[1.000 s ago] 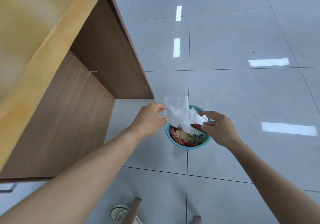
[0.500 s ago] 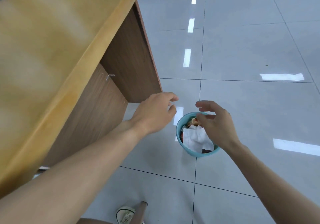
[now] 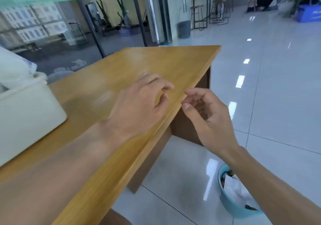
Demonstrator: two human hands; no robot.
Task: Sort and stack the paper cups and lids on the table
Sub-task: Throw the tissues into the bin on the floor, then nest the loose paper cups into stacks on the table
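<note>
Both hands have lifted away from the blue bin, and the view has swung up to the counter. Left hand (image 3: pixel 139 103) hovers over the wooden counter (image 3: pixel 173 64), fingers loosely curled, holding nothing. Right hand (image 3: pixel 206 117) hangs just off the counter's edge, relaxed and empty. Below it on the floor stands the blue bin (image 3: pixel 231 205) with crumpled white paper (image 3: pixel 234 188) inside. A white box (image 3: pixel 26 117) sits on the counter at far left. No cups or lids can be made out.

Two hands, left (image 3: pixel 139 103) and right (image 3: pixel 206 115), both empty; one table (image 3: pixel 173 64); one white box (image 3: pixel 26 117) on it at the left; one blue bin (image 3: pixel 229 205) on the floor, holding one white paper (image 3: pixel 234 188); no cups or lids countable in view
</note>
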